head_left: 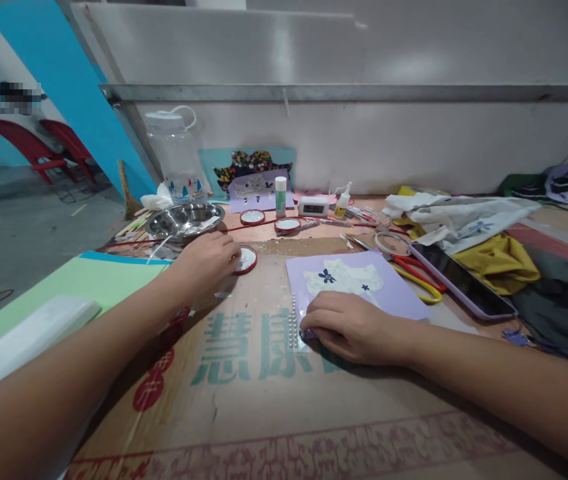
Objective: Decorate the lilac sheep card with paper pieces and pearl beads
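Note:
My left hand (210, 260) is beside a small round red-rimmed lid (247, 260) with white inside, its fingers curled downward and their tips hidden. Just behind it stands a metal bowl (184, 219). My right hand (341, 327) has its fingers bent together over the lower left part of a purple sheet (404, 293), at a clear strip of silvery beads (293, 323). Whether the fingers pinch the strip or only press on it cannot be made out. A white fabric shape (349, 277) with dark flowers lies on the purple sheet.
Green paper (64, 277) and a white object (34, 337) lie left. Behind are a glue stick (281, 197), a small glue bottle (343, 201), a clear jug (177, 157) and decorated cards (259, 187). Scissors (419, 277), a phone (464, 280) and cloth pieces (499, 260) lie right.

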A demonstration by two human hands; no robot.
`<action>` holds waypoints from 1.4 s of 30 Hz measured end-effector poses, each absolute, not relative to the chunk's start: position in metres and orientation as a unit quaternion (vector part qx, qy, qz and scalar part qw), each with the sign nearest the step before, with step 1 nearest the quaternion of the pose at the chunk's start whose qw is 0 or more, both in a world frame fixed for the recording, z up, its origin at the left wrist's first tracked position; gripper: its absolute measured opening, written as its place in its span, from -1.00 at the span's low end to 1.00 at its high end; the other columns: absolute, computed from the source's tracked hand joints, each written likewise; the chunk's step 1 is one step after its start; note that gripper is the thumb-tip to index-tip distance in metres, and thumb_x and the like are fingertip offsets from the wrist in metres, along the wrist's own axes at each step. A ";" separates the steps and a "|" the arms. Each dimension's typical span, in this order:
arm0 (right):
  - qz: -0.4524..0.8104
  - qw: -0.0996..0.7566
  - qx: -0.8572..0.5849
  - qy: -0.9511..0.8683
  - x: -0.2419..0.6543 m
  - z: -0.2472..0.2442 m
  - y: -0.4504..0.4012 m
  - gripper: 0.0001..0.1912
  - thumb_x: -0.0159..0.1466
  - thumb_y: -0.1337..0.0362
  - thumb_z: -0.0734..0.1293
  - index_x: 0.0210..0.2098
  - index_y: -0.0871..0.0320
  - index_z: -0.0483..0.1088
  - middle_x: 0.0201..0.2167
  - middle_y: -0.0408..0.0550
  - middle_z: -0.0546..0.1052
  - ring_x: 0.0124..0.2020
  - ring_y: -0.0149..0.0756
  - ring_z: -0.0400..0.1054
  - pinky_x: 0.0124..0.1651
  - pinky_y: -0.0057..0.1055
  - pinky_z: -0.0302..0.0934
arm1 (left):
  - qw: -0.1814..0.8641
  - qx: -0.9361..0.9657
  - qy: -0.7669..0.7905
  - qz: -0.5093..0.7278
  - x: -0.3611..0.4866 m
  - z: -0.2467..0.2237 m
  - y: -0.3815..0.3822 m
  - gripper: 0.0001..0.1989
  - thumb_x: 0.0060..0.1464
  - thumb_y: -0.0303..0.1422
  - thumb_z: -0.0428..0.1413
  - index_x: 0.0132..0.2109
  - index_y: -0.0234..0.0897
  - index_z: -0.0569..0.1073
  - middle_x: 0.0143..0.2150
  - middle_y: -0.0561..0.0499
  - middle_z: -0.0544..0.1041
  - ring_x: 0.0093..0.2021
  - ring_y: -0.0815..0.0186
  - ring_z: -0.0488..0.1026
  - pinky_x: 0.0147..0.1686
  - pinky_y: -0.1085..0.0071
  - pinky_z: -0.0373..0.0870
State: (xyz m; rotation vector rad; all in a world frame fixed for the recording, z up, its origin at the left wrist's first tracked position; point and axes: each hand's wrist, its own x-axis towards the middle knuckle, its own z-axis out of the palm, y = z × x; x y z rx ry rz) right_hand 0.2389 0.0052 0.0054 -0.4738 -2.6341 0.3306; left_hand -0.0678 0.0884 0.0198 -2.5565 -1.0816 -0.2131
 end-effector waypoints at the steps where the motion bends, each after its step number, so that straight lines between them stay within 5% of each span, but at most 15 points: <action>1: 0.119 0.220 -0.171 -0.953 0.239 0.006 0.005 -0.79 0.39 0.42 0.18 -0.17 0.22 0.45 -0.32 0.05 0.53 -0.31 -0.29 0.35 -0.25 -0.40 0.26 | 0.177 -0.900 -0.390 -0.083 -0.068 0.019 0.088 -0.71 0.25 -0.40 -0.05 -0.31 -0.29 0.55 -0.30 -0.20 0.57 -0.22 0.07 0.48 -0.12 0.14 0.34; 11: 0.116 0.219 -0.166 -0.955 0.239 0.005 0.006 -0.78 0.40 0.40 0.18 -0.17 0.24 0.47 -0.32 0.05 0.53 -0.30 -0.28 0.34 -0.25 -0.40 0.26 | 0.096 -0.879 -0.461 -0.081 -0.077 0.030 0.093 -0.69 0.21 -0.36 -0.04 -0.16 -0.18 0.62 -0.25 -0.05 0.66 -0.35 0.17 0.51 -0.39 0.34 0.28; 25: 0.111 0.217 -0.161 -0.956 0.238 0.004 0.007 -0.78 0.39 0.41 0.19 -0.18 0.25 0.48 -0.31 0.05 0.52 -0.30 -0.28 0.33 -0.23 -0.41 0.24 | 0.097 -0.900 -0.424 0.001 -0.078 0.031 0.093 -0.73 0.19 -0.41 0.02 -0.29 -0.19 0.63 -0.28 -0.08 0.61 -0.23 0.17 0.49 -0.24 0.33 0.28; 42: 0.103 0.217 -0.157 -0.958 0.238 0.003 0.007 -0.76 0.39 0.41 0.17 -0.19 0.27 0.49 -0.33 0.06 0.52 -0.32 -0.28 0.33 -0.25 -0.40 0.25 | 0.112 -0.844 -0.524 -0.009 -0.070 0.030 0.091 -0.72 0.22 -0.30 -0.10 -0.29 -0.27 0.48 -0.28 -0.14 0.58 -0.32 0.14 0.49 -0.39 0.31 0.22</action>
